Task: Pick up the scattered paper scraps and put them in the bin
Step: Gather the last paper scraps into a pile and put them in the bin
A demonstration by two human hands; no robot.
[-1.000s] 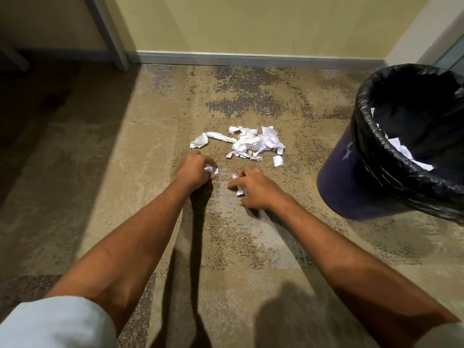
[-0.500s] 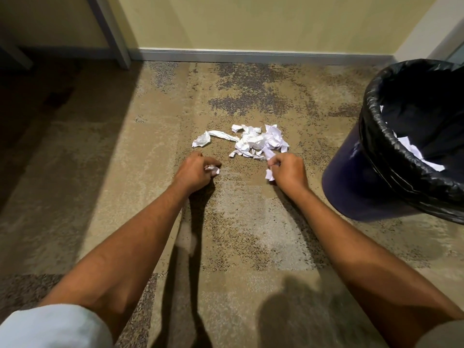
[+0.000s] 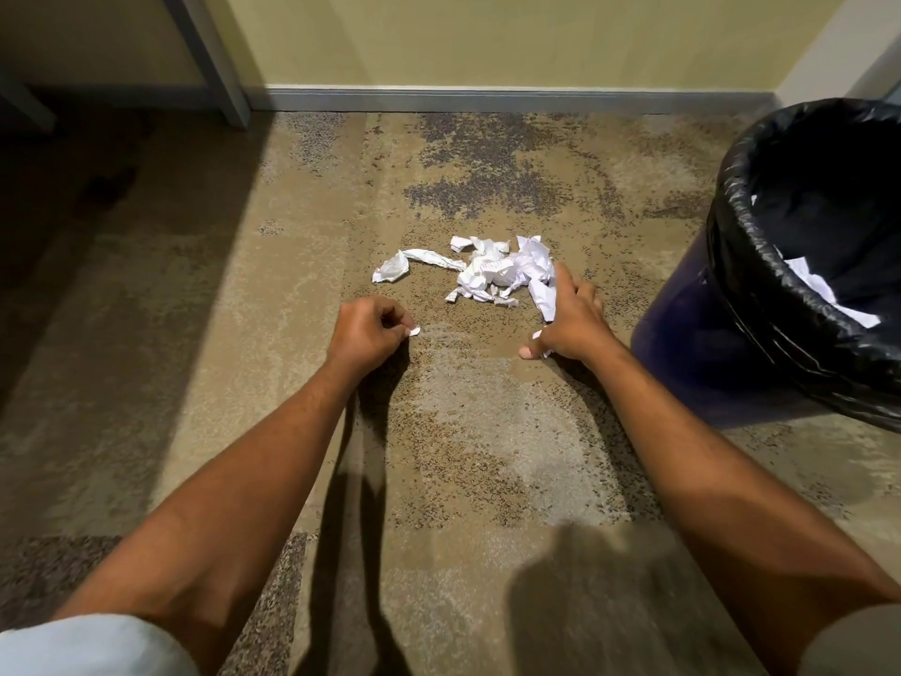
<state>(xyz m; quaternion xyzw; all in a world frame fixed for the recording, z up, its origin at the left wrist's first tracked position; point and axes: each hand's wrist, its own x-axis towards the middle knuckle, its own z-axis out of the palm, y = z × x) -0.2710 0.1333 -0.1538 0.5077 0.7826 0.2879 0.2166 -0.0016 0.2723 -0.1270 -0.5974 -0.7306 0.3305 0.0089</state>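
We see crumpled matt white paper scraps (image 3: pixel 492 273) on rough, speckled carpet (image 3: pixel 292 383), and a glossy, wrinkled black plastic liner (image 3: pixel 760 285).

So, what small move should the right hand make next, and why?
Probably curl the right hand round the right edge of the pile of crumpled white paper scraps: its fingers lie at that edge, the pile lies on the carpet, and the black-lined dark bin stands close to the right.

Two hands: left hand (image 3: pixel 365 334), right hand (image 3: pixel 573 319). One bin (image 3: pixel 682 348), one black liner (image 3: pixel 760 256). One heap of paper scraps (image 3: pixel 487 273), too jumbled to count.
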